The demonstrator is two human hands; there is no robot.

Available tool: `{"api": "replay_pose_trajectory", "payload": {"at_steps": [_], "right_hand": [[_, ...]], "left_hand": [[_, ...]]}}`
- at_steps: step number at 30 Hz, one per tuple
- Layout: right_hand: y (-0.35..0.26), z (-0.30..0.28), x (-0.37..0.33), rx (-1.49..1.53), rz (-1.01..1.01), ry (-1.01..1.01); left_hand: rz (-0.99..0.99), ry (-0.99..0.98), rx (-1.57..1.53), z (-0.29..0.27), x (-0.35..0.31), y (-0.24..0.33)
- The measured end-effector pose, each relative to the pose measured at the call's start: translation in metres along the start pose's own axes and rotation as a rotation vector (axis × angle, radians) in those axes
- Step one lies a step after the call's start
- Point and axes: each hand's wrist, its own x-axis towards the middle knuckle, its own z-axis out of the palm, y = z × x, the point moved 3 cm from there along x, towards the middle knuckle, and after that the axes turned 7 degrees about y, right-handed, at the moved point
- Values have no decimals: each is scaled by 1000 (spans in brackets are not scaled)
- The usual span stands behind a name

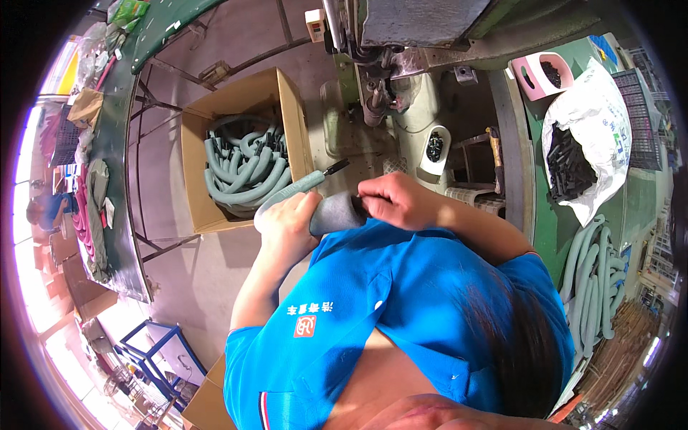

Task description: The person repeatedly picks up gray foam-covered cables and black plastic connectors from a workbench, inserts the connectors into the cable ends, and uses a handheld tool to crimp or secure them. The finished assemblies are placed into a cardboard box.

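Observation:
My left hand [287,218] is wrapped around a grey-green foam tube [335,215] in front of my chest. The tube appears to bend back on itself at that hand. One end points up and away, with a black strip-like piece [335,168] sticking out of it. At the other end, beside a dark opening, my right hand [400,202] has its fingers pinched together. Whatever lies between those fingers is hidden. Beyond my left hand stands an open cardboard box [294,118] holding several curved foam tubes [247,172], some with black ends.
A metal machine [373,100] stands ahead, with a white scoop-shaped container [430,169] of small black parts near its base. The green bench at right bears a pink bin [532,80], a white sack [605,115] of black pieces and more foam tubes [591,287]. At left is another bench [118,165].

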Motion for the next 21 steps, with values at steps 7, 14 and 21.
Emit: {"api": "replay_pose_trajectory", "payload": {"at_steps": [7, 14, 21], "right_hand": [[-17, 5, -17, -204, 12, -244], [-14, 14, -17, 79, -57, -59], [-20, 10, -18, 256, -100, -34]], "left_hand": [[186, -46, -6, -6, -10, 14], [265, 39, 57, -21, 5, 18], [262, 218, 67, -38, 4, 1]]}}
